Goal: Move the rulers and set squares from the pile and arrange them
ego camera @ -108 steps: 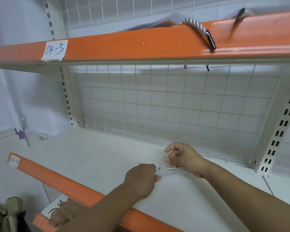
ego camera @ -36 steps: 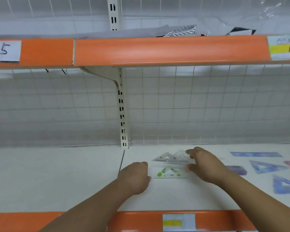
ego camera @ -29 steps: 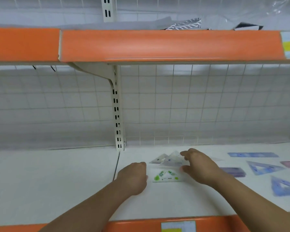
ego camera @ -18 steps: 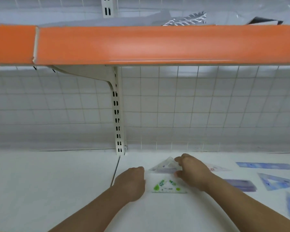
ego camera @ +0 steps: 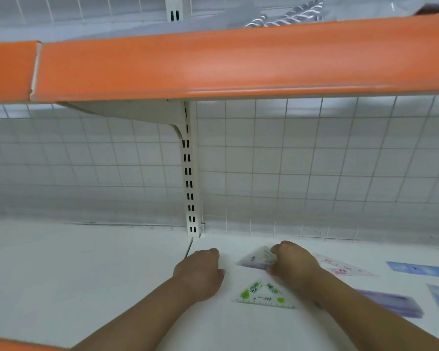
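Lighting is bright, even and diffuse; no source is in view. The orange shelf edge [ego camera: 238, 62] above both hands carries a pale sheen, and a soft shadow band lies on the wire grid [ego camera: 314, 160] below it. Only a faint shadow edges the left hand [ego camera: 200, 272]. The stack of set squares [ego camera: 256, 259] gripped by the right hand [ego camera: 294, 262] is smeared. The purple rulers [ego camera: 390, 302] to that hand's right are blurred. Wide-angle distortion bows the shelf edge.

White shelf board [ego camera: 74, 269], orange-edged upper shelf [ego camera: 238, 64], white wire grid back panel [ego camera: 314, 160], slotted cream upright [ego camera: 189, 173]
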Motion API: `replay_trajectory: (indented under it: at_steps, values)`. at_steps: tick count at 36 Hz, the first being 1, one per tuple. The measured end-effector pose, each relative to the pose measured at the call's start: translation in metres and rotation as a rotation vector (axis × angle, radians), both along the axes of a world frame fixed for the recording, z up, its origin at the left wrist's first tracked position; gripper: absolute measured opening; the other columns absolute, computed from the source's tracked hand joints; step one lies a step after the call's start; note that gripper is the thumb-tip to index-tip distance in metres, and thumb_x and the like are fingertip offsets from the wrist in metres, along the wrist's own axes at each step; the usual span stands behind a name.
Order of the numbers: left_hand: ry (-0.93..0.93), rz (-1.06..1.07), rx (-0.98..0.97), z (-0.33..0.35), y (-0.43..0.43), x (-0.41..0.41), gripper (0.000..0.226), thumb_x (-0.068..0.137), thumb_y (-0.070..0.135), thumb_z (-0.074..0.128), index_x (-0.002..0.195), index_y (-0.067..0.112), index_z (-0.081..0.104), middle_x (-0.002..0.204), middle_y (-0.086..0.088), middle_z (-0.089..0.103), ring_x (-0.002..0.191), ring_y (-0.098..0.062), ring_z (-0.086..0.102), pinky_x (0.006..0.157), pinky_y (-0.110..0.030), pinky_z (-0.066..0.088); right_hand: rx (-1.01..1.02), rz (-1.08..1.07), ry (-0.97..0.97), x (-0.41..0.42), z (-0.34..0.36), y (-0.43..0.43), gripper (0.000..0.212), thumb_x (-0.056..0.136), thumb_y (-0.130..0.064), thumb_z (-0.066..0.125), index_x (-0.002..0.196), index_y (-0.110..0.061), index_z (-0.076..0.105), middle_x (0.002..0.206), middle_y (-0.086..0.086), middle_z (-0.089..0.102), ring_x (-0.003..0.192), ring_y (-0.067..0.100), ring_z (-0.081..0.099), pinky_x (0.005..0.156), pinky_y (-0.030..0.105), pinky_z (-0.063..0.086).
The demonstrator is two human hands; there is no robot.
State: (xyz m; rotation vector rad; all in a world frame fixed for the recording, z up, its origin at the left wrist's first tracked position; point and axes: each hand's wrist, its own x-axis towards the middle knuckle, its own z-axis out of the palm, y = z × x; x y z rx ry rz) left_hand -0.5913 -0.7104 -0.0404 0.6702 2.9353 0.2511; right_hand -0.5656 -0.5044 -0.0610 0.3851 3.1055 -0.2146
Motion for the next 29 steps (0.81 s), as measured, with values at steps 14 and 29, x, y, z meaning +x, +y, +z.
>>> replay_trajectory:
  at_steps: [14,29]
  values:
    - [-0.010,0.007,-0.007,-0.002,0.003,-0.001,0.038,0.100,0.037,0.038,0.132,0.016,0.044,0.122,-0.002,0.058,0.114,-0.021,0.055,0.092,-0.033,0.046,0.018,0.062,0.013,0.005,-0.003,-0.001,0.026,0.094,-0.019,0.042,0.069,-0.017,0.037,0.092,0.004,0.040,0.083,0.018,0.043,0.071,0.026,0.035]
    - [0.028,-0.045,-0.001,0.001,0.011,0.004,0.038,0.099,0.037,0.040,0.130,0.015,0.046,0.130,-0.002,0.054,0.117,-0.021,0.053,0.091,-0.032,0.044,-0.085,0.033,0.065,0.016,0.001,0.001,0.014,0.094,-0.025,0.044,0.081,-0.018,0.046,0.097,0.003,0.039,0.095,0.023,0.050,0.075,0.027,0.038]
